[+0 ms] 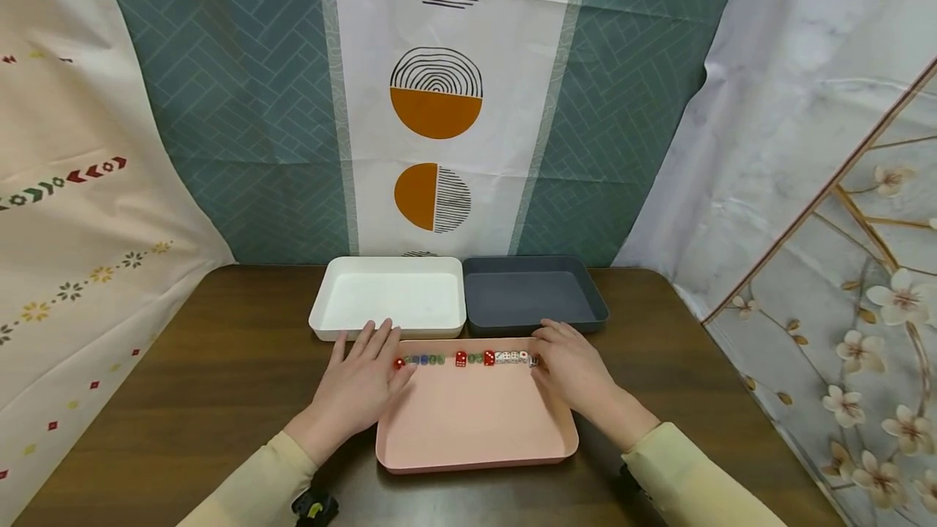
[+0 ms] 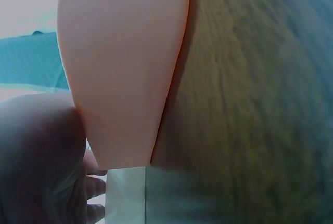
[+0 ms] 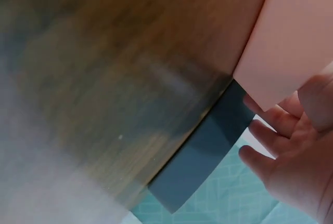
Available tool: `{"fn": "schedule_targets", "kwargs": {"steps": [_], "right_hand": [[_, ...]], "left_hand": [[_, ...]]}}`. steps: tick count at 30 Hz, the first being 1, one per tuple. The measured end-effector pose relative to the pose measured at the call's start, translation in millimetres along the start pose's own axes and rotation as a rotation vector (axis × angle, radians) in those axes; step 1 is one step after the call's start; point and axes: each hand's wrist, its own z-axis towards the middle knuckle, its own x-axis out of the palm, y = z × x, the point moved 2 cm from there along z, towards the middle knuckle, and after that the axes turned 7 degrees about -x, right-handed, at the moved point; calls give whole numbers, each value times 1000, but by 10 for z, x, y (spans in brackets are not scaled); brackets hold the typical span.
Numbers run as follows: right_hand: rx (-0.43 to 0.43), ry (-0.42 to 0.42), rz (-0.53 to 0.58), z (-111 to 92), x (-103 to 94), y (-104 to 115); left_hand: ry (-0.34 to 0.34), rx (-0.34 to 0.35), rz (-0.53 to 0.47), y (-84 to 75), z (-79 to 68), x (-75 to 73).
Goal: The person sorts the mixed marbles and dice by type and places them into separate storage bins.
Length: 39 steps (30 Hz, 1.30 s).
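Observation:
A row of small dice and beads lies along the far side of the pink tray (image 1: 476, 421). It has red dice (image 1: 460, 359), green and blue beads (image 1: 424, 359), and white dice (image 1: 511, 357) toward the right. My left hand (image 1: 359, 385) lies over the tray's far left corner, fingers straight and spread, thumb close to the row's left end. At the far right corner, my right hand (image 1: 574, 368) reaches over the rim beside the row's right end. In the right wrist view its fingers (image 3: 268, 138) are loosely bent and spread outside the tray wall.
Behind the pink tray stand a white tray (image 1: 391, 291) and a dark grey tray (image 1: 534, 291), side by side. All three trays are on a dark wooden table (image 1: 220, 381). Patterned cloths (image 1: 256, 104) hang behind the table and along both sides.

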Motion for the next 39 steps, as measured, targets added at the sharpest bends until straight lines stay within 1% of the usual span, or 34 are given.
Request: {"fn": "schedule_targets", "kwargs": {"steps": [7,13,17,22,26,31,35,39], "right_hand": [[8,-33,6,14,30,-7],[-18,-46,1,-5,42,-4],[-32,-55,-14,-9,50,-2],[-61,-80,-1,-11,29,13],[-71,-80,-2,-7,10,12],[-51,-68,-6,8,-1,-6],[-42,-62,10,12,-14,0],[-57,-74,26,8,-39,14]], "left_hand": [[0,9,13,-8,-6,0],[15,11,28,-16,-21,-16],[7,11,24,-11,-28,-28],[0,17,22,-2,-22,-12],[1,16,22,2,-1,-2],[-1,16,20,-1,24,-5],[6,14,25,-2,11,-5],[8,17,32,1,-11,9]]}}
